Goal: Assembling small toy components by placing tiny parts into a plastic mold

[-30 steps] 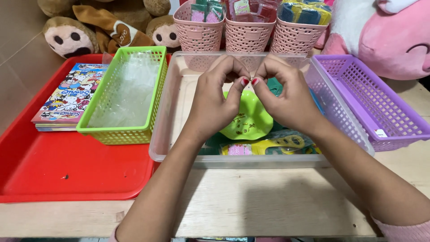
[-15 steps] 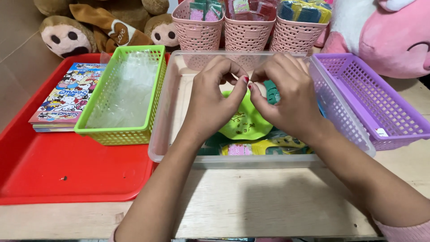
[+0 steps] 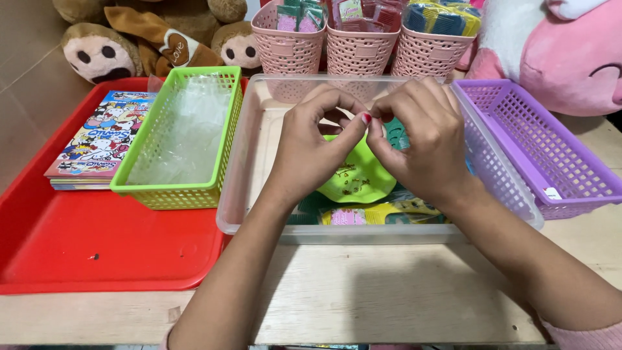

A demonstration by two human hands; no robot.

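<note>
Two hands over one clear plastic bin [image 3: 249, 194] at centre of a wooden table [image 3: 389, 304]. Left hand [image 3: 311, 146] and right hand [image 3: 421, 139] meet fingertip to fingertip above the bin, thumbs and forefingers pinched together on something tiny between them; the pinched item is too small and too hidden to identify. One red-painted nail shows at the pinch on the left thumb.

Directly under the hands, inside the bin: one lime green plastic piece [image 3: 359, 178] with small dark marks on it, lying just below the left thumb and not touched by either hand. Beside the right fingers a teal comb-like piece [image 3: 396, 135] shows, partly hidden. Along the bin's near wall, a few flat packs, pink, yellow and green [image 3: 382, 214]; exact count unclear.

Counts around: one green basket [image 3: 194, 191] left of the bin, with clear crinkled plastic bags inside; one red tray [image 3: 78, 253] under it; one stack of picture books [image 3: 100, 139] on the tray; one purple basket [image 3: 551, 149] right of the bin, nearly bare; three pink round baskets [image 3: 359, 48] in a row behind, filled with small packs. Plush toys behind: brown monkey toys [image 3: 103, 52] at left, one pink plush [image 3: 570, 58] at right
</note>
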